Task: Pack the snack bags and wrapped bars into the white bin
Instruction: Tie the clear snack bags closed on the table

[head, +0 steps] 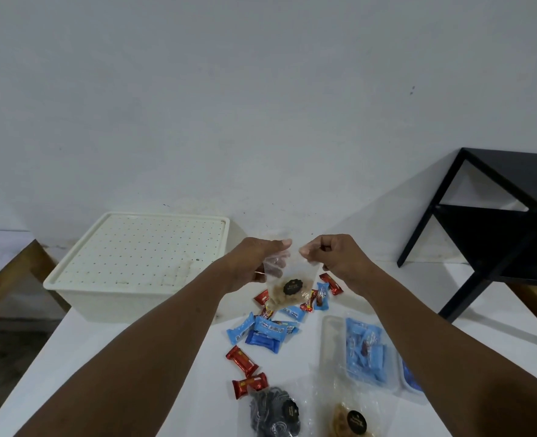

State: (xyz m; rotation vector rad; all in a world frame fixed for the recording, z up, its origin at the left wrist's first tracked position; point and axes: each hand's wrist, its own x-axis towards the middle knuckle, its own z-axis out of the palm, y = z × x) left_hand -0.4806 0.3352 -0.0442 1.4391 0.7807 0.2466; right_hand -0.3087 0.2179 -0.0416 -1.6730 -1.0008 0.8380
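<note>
Both my hands are raised above the white table (109, 357), holding one clear snack bag (287, 287) between them by its top edge. My left hand (254, 263) has thumb and fingers pinched on the bag's left upper corner, fingers visible through the plastic; my right hand (333, 258) is curled nearly into a fist, pinching the right upper corner. The bag hangs free, with pale brown contents and a round black label (292, 286) facing me. The white bin (141, 266) sits to the left of the held bag, at the table's far edge by the wall, and its dotted lid (144, 247) is on. Just below the held bag, on the table, lies a loose scatter of blue wrapped bars (267, 332) and red wrapped bars (242, 361), some overlapping. Nearer to me than the held bag, right of the scatter, a clear tray (368, 354) holds more blue-wrapped pieces. At the near edge of the table, directly below the held bag, are a bag of dark contents (273, 411) and a bag of brown contents (352, 421), each with a black label. A black frame stand (494, 222) is off to the right of the held bag, beyond the table.
</note>
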